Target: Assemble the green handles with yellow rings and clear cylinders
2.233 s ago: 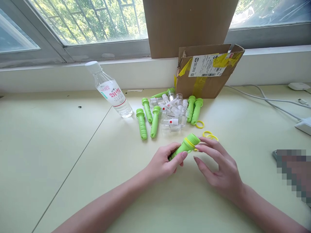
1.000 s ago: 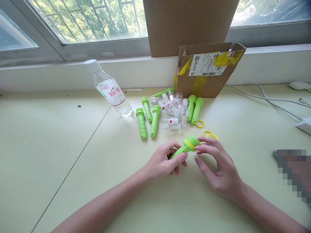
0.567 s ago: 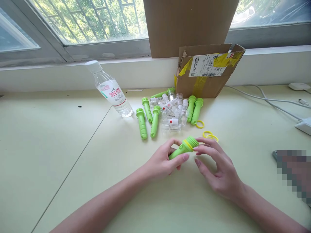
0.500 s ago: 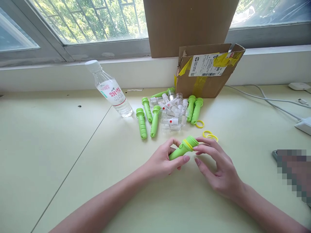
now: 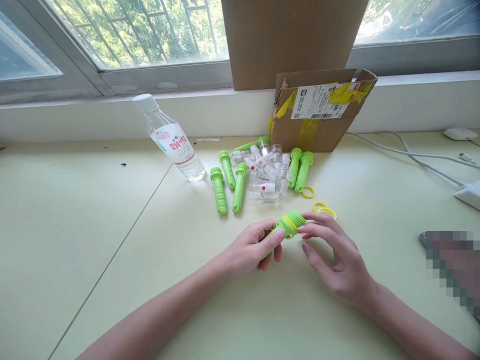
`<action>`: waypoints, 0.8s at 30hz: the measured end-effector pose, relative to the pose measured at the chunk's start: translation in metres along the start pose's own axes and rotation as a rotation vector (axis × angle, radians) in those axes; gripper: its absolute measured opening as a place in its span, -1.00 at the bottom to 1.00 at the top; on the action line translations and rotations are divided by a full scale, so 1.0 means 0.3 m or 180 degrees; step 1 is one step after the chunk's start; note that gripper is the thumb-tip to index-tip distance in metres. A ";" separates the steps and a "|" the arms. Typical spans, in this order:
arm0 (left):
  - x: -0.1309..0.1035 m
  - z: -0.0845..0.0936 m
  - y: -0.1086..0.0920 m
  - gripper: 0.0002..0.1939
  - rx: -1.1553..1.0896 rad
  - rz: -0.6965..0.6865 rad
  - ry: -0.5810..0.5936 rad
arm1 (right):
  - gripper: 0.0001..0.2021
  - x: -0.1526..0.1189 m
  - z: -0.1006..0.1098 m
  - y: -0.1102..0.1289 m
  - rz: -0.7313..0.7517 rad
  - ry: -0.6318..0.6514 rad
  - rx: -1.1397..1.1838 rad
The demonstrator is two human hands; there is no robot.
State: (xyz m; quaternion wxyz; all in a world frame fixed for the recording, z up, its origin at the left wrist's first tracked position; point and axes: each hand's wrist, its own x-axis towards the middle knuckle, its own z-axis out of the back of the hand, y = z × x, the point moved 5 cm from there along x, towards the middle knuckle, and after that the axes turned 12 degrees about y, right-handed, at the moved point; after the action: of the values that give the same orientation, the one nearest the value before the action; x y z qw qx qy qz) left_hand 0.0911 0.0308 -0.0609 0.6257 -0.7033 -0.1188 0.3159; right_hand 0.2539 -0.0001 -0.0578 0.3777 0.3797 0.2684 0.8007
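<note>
My left hand (image 5: 258,246) is wrapped round a green plastic handle (image 5: 280,229) with a threaded end, the thumb lying along its side. The handle points up and to the right, and a yellow ring (image 5: 290,223) sits just below its thread. My right hand (image 5: 335,255) is open, thumb apart, with its fingertips touching the threaded end and the ring. Behind the hands lie two loose yellow rings (image 5: 324,210) that overlap, and another yellow ring (image 5: 308,192) beside the other green handles (image 5: 304,172).
Clear ribbed plastic pieces (image 5: 264,194) and white-and-clear tubes lie heaped among more green handles (image 5: 219,192). Behind them stands a taped cardboard box (image 5: 318,125). A water bottle (image 5: 174,142) stands left. White cables (image 5: 420,150) and a partly pixelated dark-edged object (image 5: 423,241) are at right.
My left hand has shifted its grip on the green handle; its thumb has moved up onto the handle near the ring. My right hand has hardly moved.
</note>
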 end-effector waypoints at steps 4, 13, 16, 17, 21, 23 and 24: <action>-0.004 -0.002 -0.014 -0.62 0.0064 0.0080 0.0034 | -0.59 -0.002 -0.002 0.000 0.0009 0.0039 0.0009; 0.000 -0.004 -0.011 -0.62 0.0050 -0.0056 -0.0072 | -0.55 -0.005 0.006 0.003 0.0111 -0.0018 -0.0161; 0.002 -0.005 -0.005 -0.64 0.0032 -0.0139 -0.0138 | -0.56 -0.007 0.009 0.010 0.0183 -0.0082 -0.0212; 0.002 -0.005 -0.004 -0.65 0.0009 -0.0158 -0.0166 | -0.56 -0.008 0.009 0.012 0.0187 -0.0113 -0.0227; -0.002 -0.001 -0.001 -0.67 -0.0147 -0.0240 -0.0402 | -0.53 -0.009 0.012 0.004 0.0003 -0.0296 -0.0128; -0.008 0.003 -0.002 -0.70 -0.0177 -0.0337 -0.0606 | -0.52 -0.009 0.013 -0.003 -0.0106 -0.0392 -0.0046; -0.011 0.006 -0.003 -0.72 -0.0158 -0.0408 -0.0724 | -0.52 -0.009 0.013 -0.007 -0.0151 -0.0435 -0.0029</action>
State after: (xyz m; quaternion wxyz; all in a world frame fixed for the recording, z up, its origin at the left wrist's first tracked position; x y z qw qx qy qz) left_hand 0.0877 0.0306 -0.0591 0.6095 -0.6691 -0.2415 0.3500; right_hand 0.2592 -0.0007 -0.0581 0.4158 0.4254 0.2472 0.7649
